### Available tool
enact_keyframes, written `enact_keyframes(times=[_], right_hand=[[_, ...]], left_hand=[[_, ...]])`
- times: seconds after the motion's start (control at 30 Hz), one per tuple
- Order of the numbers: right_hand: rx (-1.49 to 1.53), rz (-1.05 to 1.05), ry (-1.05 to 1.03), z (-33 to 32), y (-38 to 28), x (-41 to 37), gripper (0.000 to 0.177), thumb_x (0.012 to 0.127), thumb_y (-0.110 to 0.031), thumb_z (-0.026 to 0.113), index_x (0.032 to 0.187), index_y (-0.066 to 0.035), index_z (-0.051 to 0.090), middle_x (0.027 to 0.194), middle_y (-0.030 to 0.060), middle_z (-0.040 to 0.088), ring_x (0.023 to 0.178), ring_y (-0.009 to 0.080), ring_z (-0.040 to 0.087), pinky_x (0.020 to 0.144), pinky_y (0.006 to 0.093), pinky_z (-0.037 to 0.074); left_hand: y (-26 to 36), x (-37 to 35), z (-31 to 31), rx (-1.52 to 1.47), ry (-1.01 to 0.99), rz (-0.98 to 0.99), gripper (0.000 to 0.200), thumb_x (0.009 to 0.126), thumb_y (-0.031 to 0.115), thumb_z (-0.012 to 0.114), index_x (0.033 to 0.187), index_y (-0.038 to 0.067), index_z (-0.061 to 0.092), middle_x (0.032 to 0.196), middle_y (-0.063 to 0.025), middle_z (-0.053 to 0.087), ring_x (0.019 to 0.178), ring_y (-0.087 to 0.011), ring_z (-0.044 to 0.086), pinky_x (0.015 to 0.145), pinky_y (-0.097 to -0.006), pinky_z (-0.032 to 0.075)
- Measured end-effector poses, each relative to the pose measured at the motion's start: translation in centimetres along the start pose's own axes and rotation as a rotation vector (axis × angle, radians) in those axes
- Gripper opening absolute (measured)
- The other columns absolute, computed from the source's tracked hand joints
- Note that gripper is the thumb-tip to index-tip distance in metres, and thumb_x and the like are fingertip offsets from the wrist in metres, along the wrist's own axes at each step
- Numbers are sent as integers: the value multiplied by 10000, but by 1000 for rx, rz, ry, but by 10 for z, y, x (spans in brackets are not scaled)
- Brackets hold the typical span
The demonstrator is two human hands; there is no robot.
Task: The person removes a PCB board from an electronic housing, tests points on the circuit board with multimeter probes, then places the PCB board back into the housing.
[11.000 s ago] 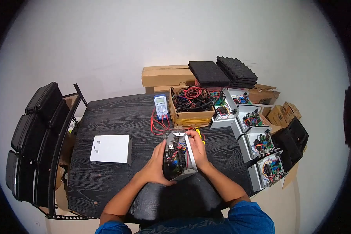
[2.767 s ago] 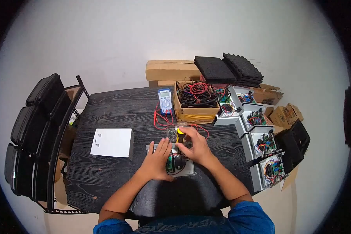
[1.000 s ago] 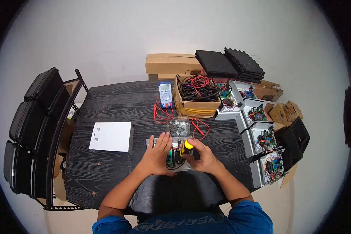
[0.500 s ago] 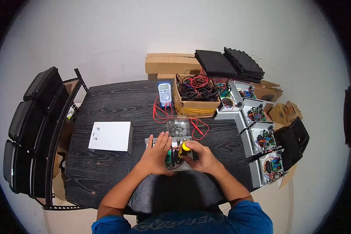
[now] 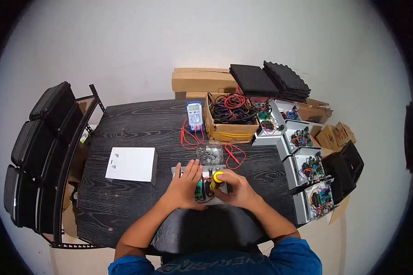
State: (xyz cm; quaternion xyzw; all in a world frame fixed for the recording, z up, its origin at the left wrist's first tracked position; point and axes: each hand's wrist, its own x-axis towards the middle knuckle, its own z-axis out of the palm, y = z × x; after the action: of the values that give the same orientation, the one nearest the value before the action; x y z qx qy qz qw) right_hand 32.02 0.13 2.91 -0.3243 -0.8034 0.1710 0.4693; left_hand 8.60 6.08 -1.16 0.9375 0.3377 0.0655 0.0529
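Observation:
My right hand (image 5: 236, 189) grips a yellow and black screwdriver (image 5: 216, 179), which stands nearly upright over an open grey-white casing (image 5: 220, 199). Inside the casing a green circuit board (image 5: 198, 189) and dark wires show in part. My left hand (image 5: 184, 186) lies over the left side of the casing, fingers spread and pointing away from me. It covers much of that side. The screwdriver's tip is hidden. Just beyond the casing is a clear compartment box (image 5: 209, 153) with small parts.
A white cover (image 5: 131, 163) lies at left. Behind are a multimeter (image 5: 195, 115) with red leads and a cardboard box (image 5: 231, 132) of cables. Open casings with circuit boards (image 5: 312, 169) line the right edge. Black cases (image 5: 30, 142) fill a left rack.
The whole view has shifted slightly, so the table things appear a little lower. Both hands keep their places at the casing, and the screwdriver's handle looks slightly more upright.

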Motion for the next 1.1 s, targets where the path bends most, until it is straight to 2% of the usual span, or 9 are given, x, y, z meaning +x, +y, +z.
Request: enact_keyframes(times=[0.07, 0.17, 0.27, 0.47, 0.67, 0.77, 0.87, 0.97, 1.1], right_hand=[[-124, 20, -41, -4, 0, -2, 617, 817, -16, 849, 1372, -101, 594, 1250, 192, 678, 1070, 373, 732, 872, 430, 618], [-141, -57, -64, -8, -8, 6, 837, 768, 49, 885, 1460, -137, 452, 1259, 206, 681, 1070, 355, 739, 862, 425, 627], [-30, -79, -49, -5, -12, 14, 853, 760, 9, 915, 1464, -133, 454, 1246, 206, 676, 1036, 363, 738, 840, 445, 621], [-161, -27, -12, -4, -6, 1, 740, 842, 45, 796, 1491, -111, 479, 1372, 214, 643, 1233, 397, 672, 1018, 461, 571], [71, -47, 0, 0, -6, 4, 736, 837, -3, 838, 1480, -101, 492, 1350, 207, 658, 1183, 393, 688, 957, 478, 572], [-168, -96, -23, -3, -3, 1, 824, 791, 81, 839, 1484, -91, 427, 1379, 209, 642, 1249, 413, 668, 1023, 486, 576], [-180, -72, -1, -6, -3, 1, 833, 793, 74, 845, 1491, -92, 422, 1410, 224, 627, 1248, 417, 666, 1029, 488, 570], [-16, -61, 52, -8, -12, 9, 724, 845, -19, 841, 1476, -94, 494, 1413, 213, 629, 1239, 382, 670, 995, 475, 560], [-33, -72, 0, -8, -3, 0, 711, 850, 4, 818, 1477, -82, 494, 1426, 216, 621, 1263, 403, 656, 1046, 481, 544]], left_hand=[[0, 0, 0, 9, 1, 0, 1499, 546, 794, 843, 1609, -96, 272, 1705, -287, 229, 1611, -413, 193, 1247, -702, 141], [0, 0, 0, 7, 11, 4, 1500, 543, 799, 843, 1603, -99, 279, 1701, -285, 238, 1609, -412, 199, 1243, -705, 150], [0, 0, -1, 5, 19, 11, 1503, 541, 809, 840, 1600, -100, 283, 1699, -282, 244, 1608, -410, 203, 1241, -708, 154], [-1, 2, -1, 25, 13, 7, 1497, 548, 815, 835, 1603, -93, 285, 1700, -279, 247, 1608, -411, 202, 1243, -709, 136], [0, 0, 0, 22, 14, 14, 1480, 556, 805, 837, 1604, -88, 293, 1699, -282, 248, 1608, -415, 203, 1244, -709, 134], [2, 0, -2, 41, -8, 6, 1470, 561, 797, 840, 1603, -88, 298, 1699, -284, 248, 1608, -417, 202, 1243, -710, 139], [2, 0, -1, 30, -1, 3, 1461, 562, 787, 846, 1600, -88, 305, 1699, -285, 249, 1608, -416, 204, 1241, -712, 145], [2, 0, -2, 13, 14, 7, 1455, 565, 775, 853, 1597, -93, 308, 1698, -283, 251, 1607, -415, 209, 1240, -714, 148], [5, 1, -6, 22, -3, 0, 1458, 563, 769, 858, 1598, -95, 302, 1700, -284, 248, 1607, -418, 207, 1243, -712, 147]])
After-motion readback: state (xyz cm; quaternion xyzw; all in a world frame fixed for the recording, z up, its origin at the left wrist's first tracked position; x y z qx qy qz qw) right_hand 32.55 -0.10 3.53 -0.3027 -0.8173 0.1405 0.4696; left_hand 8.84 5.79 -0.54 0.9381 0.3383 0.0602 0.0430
